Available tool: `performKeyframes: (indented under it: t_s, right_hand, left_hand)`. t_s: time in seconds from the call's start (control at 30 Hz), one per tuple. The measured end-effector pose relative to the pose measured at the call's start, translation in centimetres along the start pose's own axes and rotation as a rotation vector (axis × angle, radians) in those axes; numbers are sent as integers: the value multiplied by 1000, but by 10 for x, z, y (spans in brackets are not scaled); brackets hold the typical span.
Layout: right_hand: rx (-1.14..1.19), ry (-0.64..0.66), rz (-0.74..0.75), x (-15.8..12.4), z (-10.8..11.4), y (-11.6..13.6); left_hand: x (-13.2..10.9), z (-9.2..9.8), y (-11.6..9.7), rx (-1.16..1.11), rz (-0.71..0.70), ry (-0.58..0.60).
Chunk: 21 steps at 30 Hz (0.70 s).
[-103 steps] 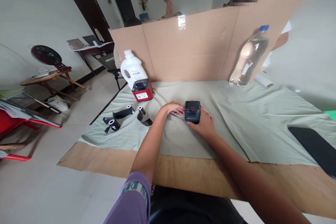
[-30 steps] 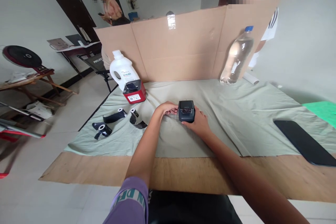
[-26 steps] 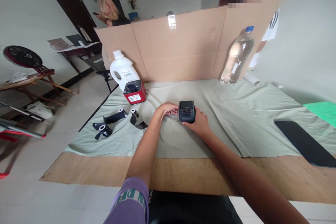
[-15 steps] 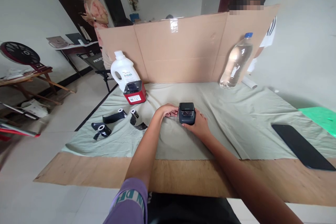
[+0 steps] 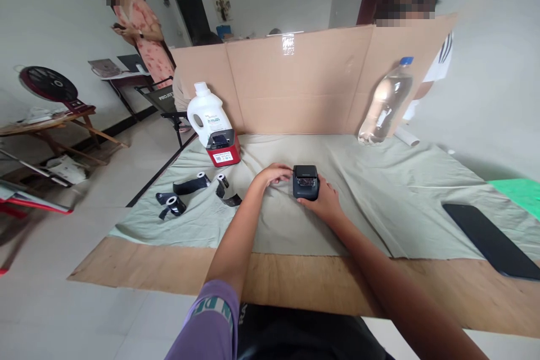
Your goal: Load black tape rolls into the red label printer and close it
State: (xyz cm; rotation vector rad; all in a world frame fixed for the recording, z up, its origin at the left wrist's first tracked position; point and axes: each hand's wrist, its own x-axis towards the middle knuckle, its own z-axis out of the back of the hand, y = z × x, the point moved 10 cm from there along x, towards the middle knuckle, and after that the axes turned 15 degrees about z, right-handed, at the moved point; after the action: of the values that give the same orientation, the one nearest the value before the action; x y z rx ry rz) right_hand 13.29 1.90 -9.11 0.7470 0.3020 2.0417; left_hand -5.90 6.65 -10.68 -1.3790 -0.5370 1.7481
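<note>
A small black portable printer (image 5: 306,184) sits upright on the grey-green cloth (image 5: 274,230) in front of me. My right hand (image 5: 325,198) grips it from the right, thumb along the near side and fingers around the far right edge. On the other side, my left hand (image 5: 275,173) is palm down with loosely stretched fingers. Its fingertips reach the upper left edge of the printer, by the lid; I cannot tell if they press on it. To the left lie several dark-coated paper rolls (image 5: 175,205) with white cores, their ends partly unrolled.
A red and black box-shaped device (image 5: 224,149) stands before a white jug (image 5: 208,109). Behind rises a cardboard screen (image 5: 295,90), with a water-filled bottle (image 5: 386,102) at right. A black phone-like slab (image 5: 491,239) lies near the right edge. Two people (image 5: 145,39) are beyond the screen.
The whole view has shifted slightly, so objects appear farther right. My left fingers have straightened a little toward the printer's upper edge. My right hand keeps its grip.
</note>
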Motion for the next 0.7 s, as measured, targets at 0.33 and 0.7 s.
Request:
performKeyframes:
  t_s: [0.33, 0.7]
  right_hand:
    - [-28, 1, 26, 2, 0, 2]
    - [-33, 33, 38, 2, -2, 2]
  left_hand:
    - [5, -7, -9, -119, -117, 72]
    - [35, 6, -10, -130, -219, -336]
